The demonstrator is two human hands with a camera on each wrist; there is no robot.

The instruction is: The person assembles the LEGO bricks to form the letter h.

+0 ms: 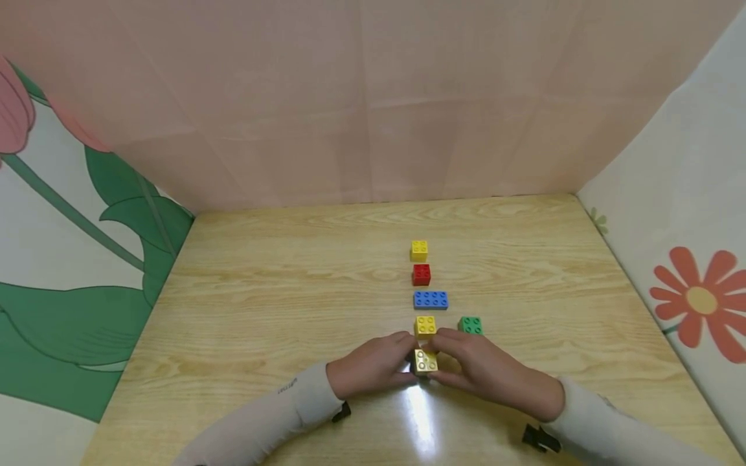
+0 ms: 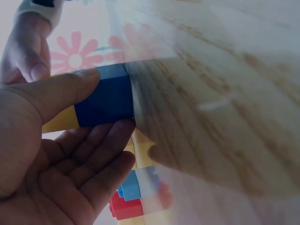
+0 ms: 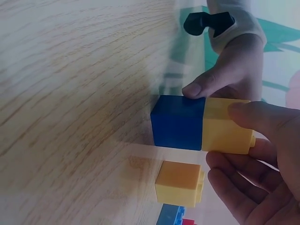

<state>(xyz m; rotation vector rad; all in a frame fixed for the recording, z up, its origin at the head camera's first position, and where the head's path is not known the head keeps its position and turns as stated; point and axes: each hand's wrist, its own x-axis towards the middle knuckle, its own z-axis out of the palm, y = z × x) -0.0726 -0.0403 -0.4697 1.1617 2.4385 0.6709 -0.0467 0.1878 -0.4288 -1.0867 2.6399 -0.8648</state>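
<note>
A yellow two-by-two toy brick (image 1: 425,362) sits on top of a dark blue brick (image 3: 178,123), and the pair stands on the table between both hands. My left hand (image 1: 375,364) pinches the lower blue brick, thumb on one side and fingers on the other. On the yellow brick, my right hand (image 1: 489,372) has its thumb and fingers gripping opposite sides. From above, the blue brick is hidden under the yellow one. Just beyond the stack is another yellow brick (image 1: 425,327), close to the right fingertips. A green brick (image 1: 471,325) lies behind the right hand, partly covered by it.
Farther back in the same line are a long blue brick (image 1: 430,300), a red brick (image 1: 421,274) and a yellow brick (image 1: 419,250). The wooden table (image 1: 280,278) is bounded by a pink back wall (image 1: 367,129) and printed side panels.
</note>
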